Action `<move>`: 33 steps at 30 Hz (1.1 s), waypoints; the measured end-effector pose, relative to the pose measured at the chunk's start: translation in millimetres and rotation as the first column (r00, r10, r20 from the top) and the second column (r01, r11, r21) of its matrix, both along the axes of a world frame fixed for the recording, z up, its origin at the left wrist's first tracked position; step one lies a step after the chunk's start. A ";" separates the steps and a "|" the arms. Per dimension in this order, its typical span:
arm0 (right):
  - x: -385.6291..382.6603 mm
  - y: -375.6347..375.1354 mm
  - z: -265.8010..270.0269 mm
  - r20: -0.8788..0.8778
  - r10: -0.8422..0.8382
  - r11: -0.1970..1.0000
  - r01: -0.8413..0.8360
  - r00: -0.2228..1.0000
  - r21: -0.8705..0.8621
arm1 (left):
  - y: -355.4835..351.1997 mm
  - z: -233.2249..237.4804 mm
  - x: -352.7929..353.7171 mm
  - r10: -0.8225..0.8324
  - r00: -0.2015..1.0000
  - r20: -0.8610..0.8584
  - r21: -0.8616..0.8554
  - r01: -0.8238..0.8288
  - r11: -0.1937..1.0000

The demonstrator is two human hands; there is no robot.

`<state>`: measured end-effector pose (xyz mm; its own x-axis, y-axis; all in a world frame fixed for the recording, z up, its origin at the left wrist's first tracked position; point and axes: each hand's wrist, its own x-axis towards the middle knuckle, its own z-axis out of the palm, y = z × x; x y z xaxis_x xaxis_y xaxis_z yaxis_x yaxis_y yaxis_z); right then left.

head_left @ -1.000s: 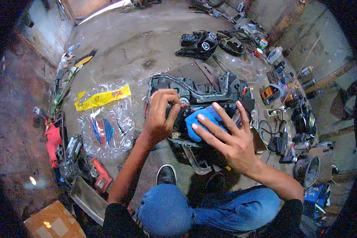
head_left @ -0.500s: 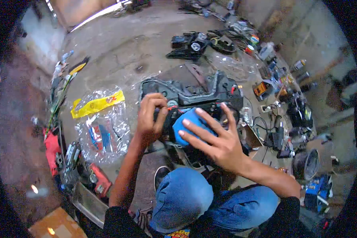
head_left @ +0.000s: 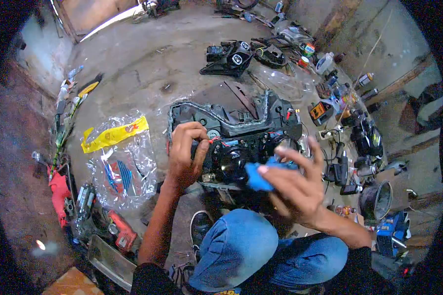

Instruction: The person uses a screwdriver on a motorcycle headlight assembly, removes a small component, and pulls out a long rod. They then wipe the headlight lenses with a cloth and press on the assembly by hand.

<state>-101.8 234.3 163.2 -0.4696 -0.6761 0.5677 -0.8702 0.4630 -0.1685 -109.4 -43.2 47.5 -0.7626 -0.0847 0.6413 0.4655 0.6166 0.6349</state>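
Observation:
A black headlight housing (head_left: 251,129) lies on the floor before my knees, with a grey sealant line along its rim. Two round projector lenses sit in it; the left lens (head_left: 233,164) is uncovered, while the right one is partly behind my fingers. My left hand (head_left: 186,152) is closed on the housing's left part, fingers bent and thumb opposite, beside thin red wires (head_left: 216,140). In my right hand (head_left: 300,187), blurred by motion, is a crumpled blue cloth (head_left: 261,176), pinched in front of the right lens.
A clear plastic bag (head_left: 123,169) with a yellow strip lies on the left. Near my left knee are a red power tool (head_left: 123,231) and a metal tray (head_left: 110,260). Another headlight (head_left: 229,59) stands farther off. Bottles, cables and tools line the right wall, near a round metal ring (head_left: 376,200).
My right hand has lifted off the left lens and moved right and nearer me with the cloth, uncovering that lens. My left hand stays at the same place on the housing.

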 end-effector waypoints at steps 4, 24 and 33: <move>-15.5 -13.6 -1.0 -0.030 -0.130 0.991 0.131 0.991 0.037 | 0.7 -1.9 0.1 0.009 1.000 -0.017 0.012 -0.008 1.000; -1.7 -6.7 -22.3 -0.087 0.011 0.999 -0.007 0.996 0.040 | -0.4 -6.5 -1.6 0.003 1.000 -0.027 0.004 -0.003 1.000; -9.8 -17.0 -30.4 -0.062 -0.036 0.990 0.044 0.997 0.134 | 2.0 2.3 0.6 0.008 1.000 -0.016 -0.028 -0.008 1.000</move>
<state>-111.5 217.3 132.8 -0.4659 -0.7300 0.5001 -0.8571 0.5127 -0.0502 -108.7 -41.3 49.8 -0.7516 -0.0728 0.6556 0.4703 0.6378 0.6100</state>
